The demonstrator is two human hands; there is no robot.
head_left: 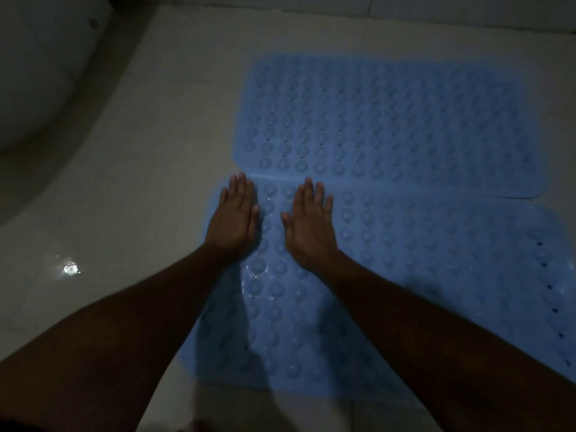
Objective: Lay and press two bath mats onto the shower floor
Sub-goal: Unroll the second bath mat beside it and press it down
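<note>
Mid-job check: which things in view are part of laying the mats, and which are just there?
Job: near mat, far mat, left hand and right hand flat on the near mat, shower floor.
Just there: curved white fixture, wet glint on the floor.

The far soft plastic bath mat (389, 120) is light blue, patterned with rows of round raised bumps and small dark holes. The near plastic bath mat (405, 260) shares that blue (dimmer in shadow), on a pale cream tiled floor (140, 151).
</note>
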